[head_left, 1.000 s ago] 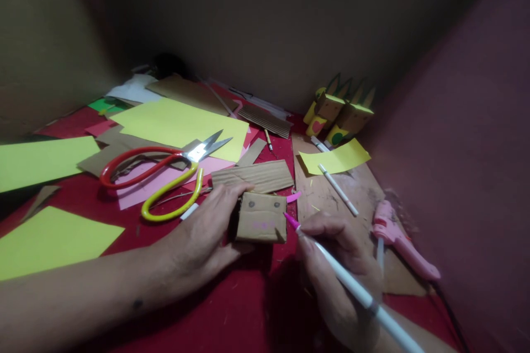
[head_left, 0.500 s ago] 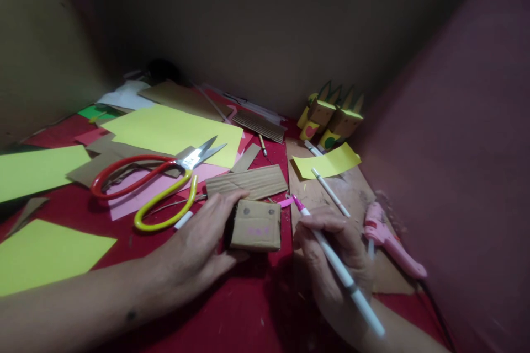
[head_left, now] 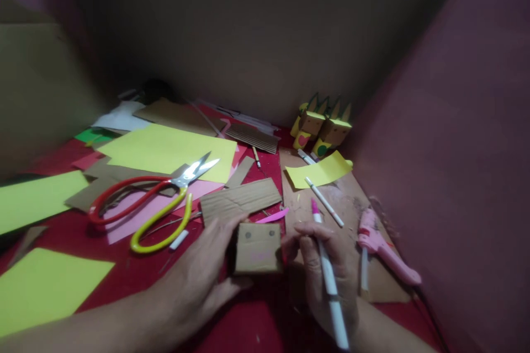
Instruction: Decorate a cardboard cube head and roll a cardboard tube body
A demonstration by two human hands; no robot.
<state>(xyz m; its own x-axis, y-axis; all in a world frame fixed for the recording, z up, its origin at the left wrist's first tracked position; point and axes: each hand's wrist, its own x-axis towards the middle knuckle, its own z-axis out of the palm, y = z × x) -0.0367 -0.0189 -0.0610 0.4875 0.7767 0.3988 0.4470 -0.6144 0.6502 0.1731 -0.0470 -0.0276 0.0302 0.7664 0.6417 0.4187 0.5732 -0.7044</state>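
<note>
A small cardboard box with two grey dots and a faint pink mark on its face lies near the front of the red table. My left hand grips it from the left side, thumb along the near edge. Between the fingers of my right hand is a white marker with a pink tip, which points up and away. Fingertips of that hand are close to the box's right side; whether they touch it I cannot tell. Just behind the box lies a pink paper strip.
Scissors with red and yellow handles lie open at left on yellow paper and cardboard scraps. A pink glue gun rests at right. Small cardboard figures stand at the back right, behind a curved yellow strip.
The marker's tip has moved away from the pink strip to the right, and the marker stands steeper. Objects sit lower in the view. My left hand still grips the box.
</note>
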